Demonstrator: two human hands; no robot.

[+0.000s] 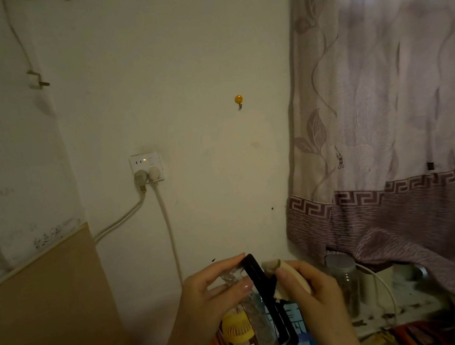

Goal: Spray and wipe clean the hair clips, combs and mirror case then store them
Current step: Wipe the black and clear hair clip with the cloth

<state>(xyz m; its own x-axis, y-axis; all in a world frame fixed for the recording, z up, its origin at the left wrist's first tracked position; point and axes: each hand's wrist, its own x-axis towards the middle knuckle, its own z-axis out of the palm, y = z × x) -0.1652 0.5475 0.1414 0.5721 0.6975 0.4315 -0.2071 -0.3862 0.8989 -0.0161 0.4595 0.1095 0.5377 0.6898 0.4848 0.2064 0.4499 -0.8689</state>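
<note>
My left hand (213, 291) grips a long black clip or comb (264, 289) together with a clear plastic piece (257, 321), holding both upright in front of the wall. My right hand (308, 284) pinches a beige cloth (272, 266) against the upper right side of the black piece. The lower end of the black piece reaches toward the bottom edge of the frame.
A yellow mini fan (237, 326) and a blue box (295, 319) sit below my hands. A glass jar (344, 281) stands to the right under the curtain (384, 127). A wall socket (147, 166) with two cables and a brown board (47, 312) are on the left.
</note>
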